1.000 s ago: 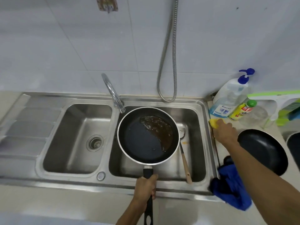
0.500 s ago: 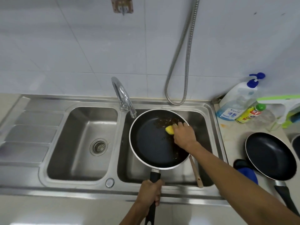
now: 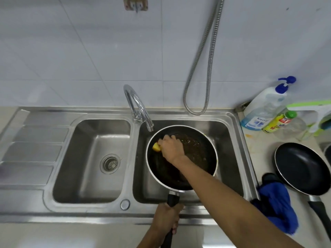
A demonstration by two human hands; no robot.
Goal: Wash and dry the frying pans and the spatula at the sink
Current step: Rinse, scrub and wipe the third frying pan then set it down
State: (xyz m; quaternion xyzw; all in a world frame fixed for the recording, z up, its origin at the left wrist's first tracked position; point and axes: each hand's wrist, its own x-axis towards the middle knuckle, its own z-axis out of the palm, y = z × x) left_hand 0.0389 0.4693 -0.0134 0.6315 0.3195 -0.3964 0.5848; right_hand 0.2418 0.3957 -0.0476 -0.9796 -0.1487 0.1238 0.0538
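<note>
A black frying pan (image 3: 200, 154) with a pale rim and brown residue is held over the right sink basin (image 3: 231, 158). My left hand (image 3: 167, 218) grips its black handle at the sink's front edge. My right hand (image 3: 171, 148) holds a yellow sponge (image 3: 156, 146) against the pan's inside, near its far left rim under the tap. A second black frying pan (image 3: 302, 167) lies on the counter to the right. The spatula is hidden behind the pan and my right arm.
The chrome tap (image 3: 138, 108) arches over the divider; no water is seen running. The left basin (image 3: 93, 158) has a drain strainer. A blue cloth (image 3: 275, 206) lies beside the sink's right edge. A soap pump bottle (image 3: 263, 108) and a yellow bottle (image 3: 276, 122) stand at the back right.
My right hand picked the yellow sponge off the counter, brought it into the pan, then moved it from the pan's right side to its far left. The left hand kept its grip.
</note>
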